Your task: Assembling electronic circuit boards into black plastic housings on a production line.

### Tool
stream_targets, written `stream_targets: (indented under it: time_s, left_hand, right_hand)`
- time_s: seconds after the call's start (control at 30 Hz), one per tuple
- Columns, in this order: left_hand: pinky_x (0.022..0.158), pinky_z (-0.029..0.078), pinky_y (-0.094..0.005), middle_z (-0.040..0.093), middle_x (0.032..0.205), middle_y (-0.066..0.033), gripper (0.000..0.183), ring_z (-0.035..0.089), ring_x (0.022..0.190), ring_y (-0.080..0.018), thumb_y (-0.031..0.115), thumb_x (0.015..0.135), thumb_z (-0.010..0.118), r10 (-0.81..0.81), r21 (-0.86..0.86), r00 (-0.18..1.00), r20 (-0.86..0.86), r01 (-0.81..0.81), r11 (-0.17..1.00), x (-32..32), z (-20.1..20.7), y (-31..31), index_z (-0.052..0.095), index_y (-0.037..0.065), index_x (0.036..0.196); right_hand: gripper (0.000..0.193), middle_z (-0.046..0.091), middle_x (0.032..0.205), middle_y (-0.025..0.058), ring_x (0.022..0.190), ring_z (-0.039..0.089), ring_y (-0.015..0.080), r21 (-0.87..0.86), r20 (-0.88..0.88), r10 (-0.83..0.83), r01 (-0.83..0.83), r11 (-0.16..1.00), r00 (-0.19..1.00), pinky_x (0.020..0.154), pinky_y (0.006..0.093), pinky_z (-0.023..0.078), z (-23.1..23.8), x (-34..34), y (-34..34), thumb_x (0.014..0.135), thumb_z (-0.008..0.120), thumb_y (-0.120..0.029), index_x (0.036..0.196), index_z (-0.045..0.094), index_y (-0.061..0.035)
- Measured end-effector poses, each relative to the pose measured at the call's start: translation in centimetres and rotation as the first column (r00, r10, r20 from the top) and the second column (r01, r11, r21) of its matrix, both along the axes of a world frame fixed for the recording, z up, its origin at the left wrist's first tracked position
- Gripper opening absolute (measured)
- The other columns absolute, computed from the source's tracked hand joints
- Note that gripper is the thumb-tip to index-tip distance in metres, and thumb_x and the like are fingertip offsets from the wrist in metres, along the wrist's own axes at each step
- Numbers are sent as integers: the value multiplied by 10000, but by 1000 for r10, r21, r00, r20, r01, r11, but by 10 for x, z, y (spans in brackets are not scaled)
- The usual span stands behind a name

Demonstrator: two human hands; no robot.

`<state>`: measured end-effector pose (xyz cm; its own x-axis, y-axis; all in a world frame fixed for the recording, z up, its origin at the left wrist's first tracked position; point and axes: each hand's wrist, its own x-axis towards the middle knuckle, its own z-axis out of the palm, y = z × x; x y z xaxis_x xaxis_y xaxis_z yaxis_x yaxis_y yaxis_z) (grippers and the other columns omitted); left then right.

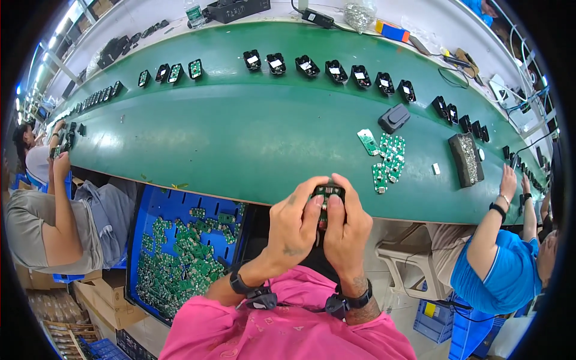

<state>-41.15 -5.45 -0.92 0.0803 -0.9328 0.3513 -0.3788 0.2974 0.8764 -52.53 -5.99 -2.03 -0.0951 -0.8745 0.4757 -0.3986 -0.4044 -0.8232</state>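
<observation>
Just over the table's near edge, my left hand (295, 217) and my right hand (347, 217) close together round a small black plastic housing (320, 191). A green circuit board (329, 190) shows inside it, and both thumbs press down on the board. My fingers hide the housing's sides and underside. Ahead and to the right, a loose pile of green circuit boards (391, 157) lies on the table, with one board (368, 142) at its left edge. Behind the pile sits a dark grey plastic case (394, 118).
Black housings (336, 71) stand in a row along the green table (240, 132). A blue bin (137, 264) of circuit boards is at my lower left. A dark block-shaped container (461, 157) stands at right. Co-workers sit left (54, 234) and right (495, 264).
</observation>
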Motion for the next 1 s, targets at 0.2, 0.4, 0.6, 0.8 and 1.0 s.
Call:
stream_targets:
  time_s: [0.2,0.4,0.6,0.8,1.0]
  left_hand:
    - [589,542,-338,710,903,-179,258,710,692,-253,93,976,543,-1,54,998,-60,5,999,7,-28,-28,616,-19,1196]
    - [466,545,-253,679,817,-128,217,666,581,-158,154,990,560,54,539,705,-708,489,686,31,-22,-43,591,-33,1097]
    - [463,535,-238,663,946,-133,291,652,550,-171,163,1005,540,147,488,533,-834,586,647,31,-16,-47,498,-25,1223]
    - [452,534,-243,659,1007,-109,353,661,572,-181,169,1011,549,152,511,549,-822,593,623,34,-12,-51,496,-14,1308]
    - [720,578,-325,637,1131,-173,819,674,808,-228,240,716,853,-343,295,939,25,321,900,50,11,-55,512,-57,1398]
  right_hand:
    - [293,715,915,131,727,685,229,205,40,50,-57,977,998,647,337,533,-22,0,-23,1015,519,-155,1219,632,23]
    - [320,656,753,45,560,601,94,492,618,76,-460,739,783,439,211,402,-7,-17,-27,1029,512,-195,1233,626,24]
    - [323,618,634,42,417,540,90,525,770,-55,-582,621,636,329,203,327,-8,-21,-31,1029,538,-236,1209,615,20]
    - [312,598,618,23,421,516,79,527,765,-48,-582,619,642,352,211,334,-9,-17,-36,1031,539,-228,1228,583,10]
    - [345,589,693,6,571,525,66,422,320,237,-361,831,918,508,237,411,-1,-16,-38,1050,450,-162,1346,535,-8]
